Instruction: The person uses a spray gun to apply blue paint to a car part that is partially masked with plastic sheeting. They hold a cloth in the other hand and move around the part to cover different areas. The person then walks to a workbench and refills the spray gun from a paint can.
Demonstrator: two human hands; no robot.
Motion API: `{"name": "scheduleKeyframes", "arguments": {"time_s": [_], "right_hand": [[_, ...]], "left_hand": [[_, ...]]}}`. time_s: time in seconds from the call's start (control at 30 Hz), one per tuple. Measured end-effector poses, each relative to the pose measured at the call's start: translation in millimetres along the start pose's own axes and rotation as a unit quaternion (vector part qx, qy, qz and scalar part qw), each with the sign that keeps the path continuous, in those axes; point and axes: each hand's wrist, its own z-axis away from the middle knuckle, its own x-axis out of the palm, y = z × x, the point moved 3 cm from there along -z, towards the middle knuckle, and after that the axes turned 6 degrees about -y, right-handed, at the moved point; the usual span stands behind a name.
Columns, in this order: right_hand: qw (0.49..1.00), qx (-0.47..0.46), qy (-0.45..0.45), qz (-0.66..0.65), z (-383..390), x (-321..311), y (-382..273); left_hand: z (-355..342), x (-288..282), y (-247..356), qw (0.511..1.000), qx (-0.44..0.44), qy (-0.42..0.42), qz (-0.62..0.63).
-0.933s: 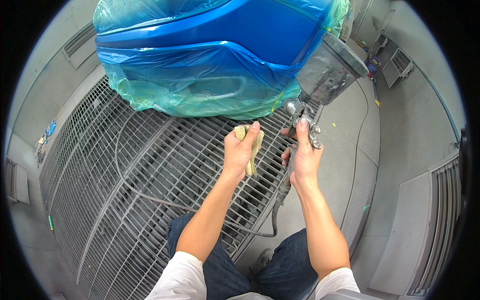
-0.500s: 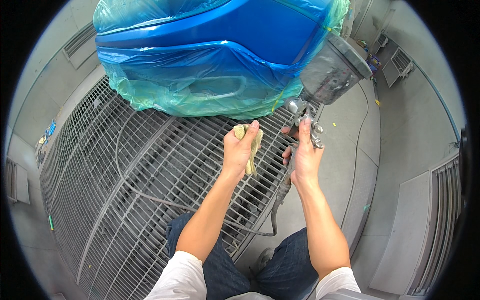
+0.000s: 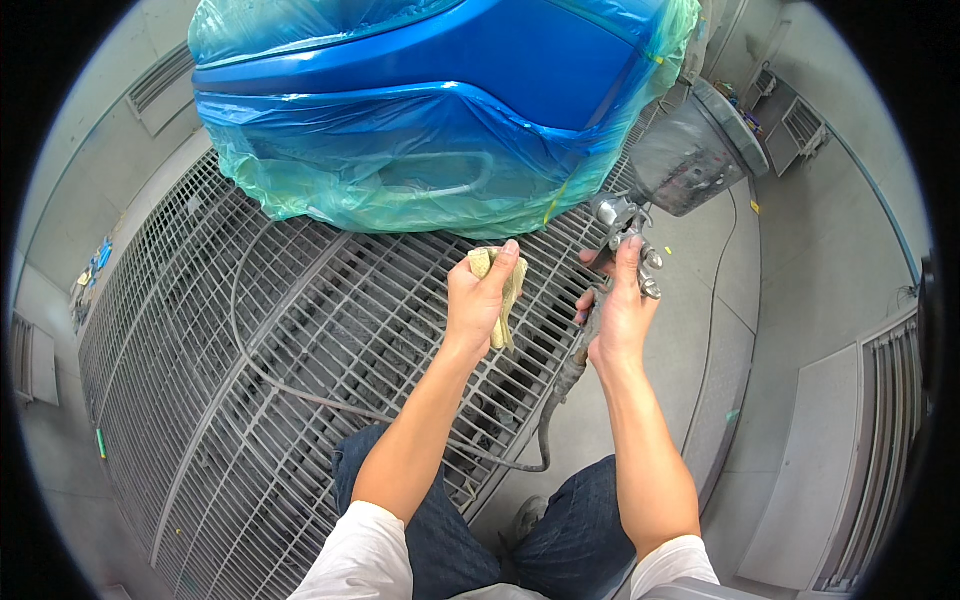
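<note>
My left hand (image 3: 470, 305) is closed on a folded pale yellow cloth (image 3: 506, 288), held over the floor grating. In my right hand (image 3: 622, 310) is a metal spray gun (image 3: 620, 217), gripped by its handle, with the thumb up by its knobs. A grey, paint-stained cup (image 3: 695, 150) tilts on top of the gun, and a hose (image 3: 548, 430) runs down from the handle. Above both hands is a blue body panel (image 3: 500, 75), partly wrapped in translucent blue and green plastic film (image 3: 380, 170).
The metal grating (image 3: 190, 360) lies under the panel and to the left, crossed by a curving hose. A concrete floor (image 3: 690, 330) lies at the right. Grey walls (image 3: 820, 240) with louvred vents (image 3: 885, 450) surround the space. Small scattered items (image 3: 98, 262) lie by the left wall.
My right hand and the spray gun with its cup have shifted to the right, the cup swinging furthest, away from the wrapped panel. My left hand with the cloth has barely moved.
</note>
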Motion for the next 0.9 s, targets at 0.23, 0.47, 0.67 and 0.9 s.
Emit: {"name": "scheduleKeyframes", "arguments": {"time_s": [0.23, 0.47, 0.67, 0.9], "right_hand": [[1.000, 0.002, 0.005, -0.022, -0.3, -3.2, -2.3], [1.000, 0.005, 0.007, -0.024, 0.2, -4.6, -3.3], [1.000, 0.004, 0.005, -0.023, 0.8, -4.9, -2.1], [1.000, 0.011, -0.001, -0.026, 2.8, -4.6, -4.5]], "left_hand": [[-0.2, 4.7, -2.2, 1.000, 0.008, 0.015, 0.011], [1.0, 6.5, -2.0, 1.000, 0.007, 0.013, 0.009], [3.6, 9.6, -0.4, 1.000, 0.003, 0.010, -0.001], [4.1, 10.4, -1.2, 1.000, 0.008, 0.010, 0.002]]}}
